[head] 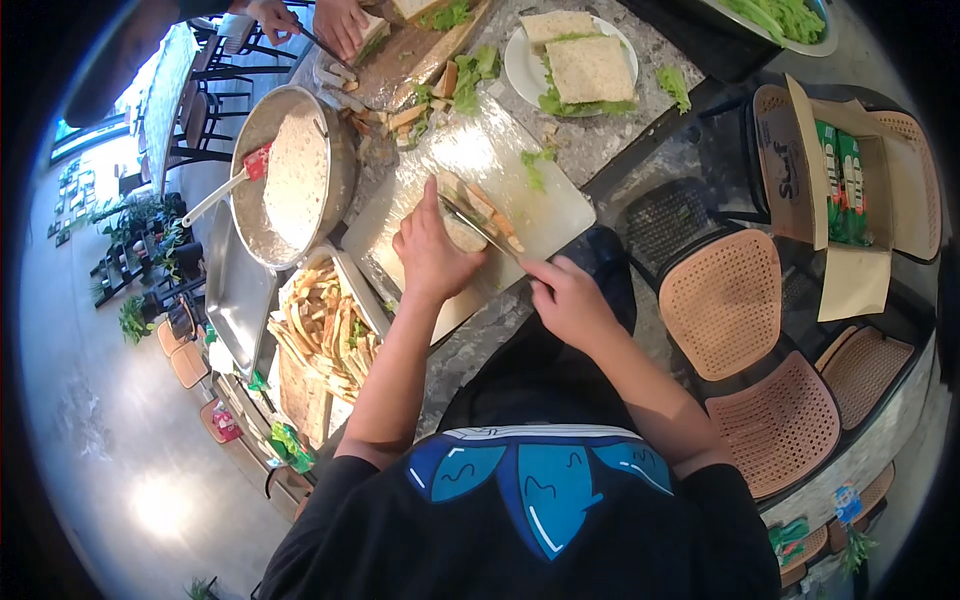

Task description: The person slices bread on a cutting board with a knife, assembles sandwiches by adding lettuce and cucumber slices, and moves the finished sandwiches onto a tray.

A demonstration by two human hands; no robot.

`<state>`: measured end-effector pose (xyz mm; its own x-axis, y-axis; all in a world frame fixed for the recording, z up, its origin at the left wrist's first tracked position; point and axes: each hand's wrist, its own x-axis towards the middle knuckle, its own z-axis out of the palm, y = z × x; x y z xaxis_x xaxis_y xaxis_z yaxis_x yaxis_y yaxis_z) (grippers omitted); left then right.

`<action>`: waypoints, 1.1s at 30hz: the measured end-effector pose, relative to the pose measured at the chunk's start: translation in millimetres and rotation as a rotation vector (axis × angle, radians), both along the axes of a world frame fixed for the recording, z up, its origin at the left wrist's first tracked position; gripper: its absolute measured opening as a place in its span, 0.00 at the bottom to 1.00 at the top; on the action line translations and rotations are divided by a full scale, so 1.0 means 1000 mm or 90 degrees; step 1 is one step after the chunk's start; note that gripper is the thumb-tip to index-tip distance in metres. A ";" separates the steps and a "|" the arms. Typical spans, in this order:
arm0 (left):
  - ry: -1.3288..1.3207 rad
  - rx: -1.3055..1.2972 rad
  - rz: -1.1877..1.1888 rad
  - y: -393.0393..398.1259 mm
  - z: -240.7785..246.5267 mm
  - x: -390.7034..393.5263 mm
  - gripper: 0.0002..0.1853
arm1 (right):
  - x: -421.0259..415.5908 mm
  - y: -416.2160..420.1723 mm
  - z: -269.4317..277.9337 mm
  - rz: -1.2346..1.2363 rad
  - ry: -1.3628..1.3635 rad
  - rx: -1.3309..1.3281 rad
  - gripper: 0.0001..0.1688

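Note:
A sandwich (463, 231) lies on a cutting board (555, 195) covered partly with plastic wrap. My left hand (435, 251) rests on the sandwich from the left, its fingers pressing on it. My right hand (570, 304) grips a knife (472, 221), whose blade lies along the sandwich's right edge. Beside the blade are strips of cut crust (499, 217). Further up the board lies a scrap of lettuce (534, 169). Behind the board, a white plate (525, 67) holds sandwiches (589, 71) with lettuce.
Left of the board stand a metal bowl of creamy filling (296, 180) with a red spatula (256, 161) and a container of crusts (322, 322). At the top, another person's hands (337, 26) work with a knife over a wooden board (409, 60). Chairs (720, 304) stand at right.

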<state>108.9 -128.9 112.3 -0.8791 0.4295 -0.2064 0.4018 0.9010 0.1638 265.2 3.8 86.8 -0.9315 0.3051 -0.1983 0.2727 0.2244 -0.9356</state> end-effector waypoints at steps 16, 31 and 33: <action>-0.015 0.005 -0.010 0.008 0.004 -0.001 0.63 | -0.020 -0.007 -0.012 -0.011 0.023 0.019 0.17; -0.019 -0.020 0.026 0.006 0.004 0.001 0.62 | 0.019 0.005 0.001 0.019 -0.101 -0.016 0.16; -0.017 0.000 0.011 0.006 0.005 0.001 0.62 | 0.007 0.004 -0.006 0.012 -0.061 -0.012 0.16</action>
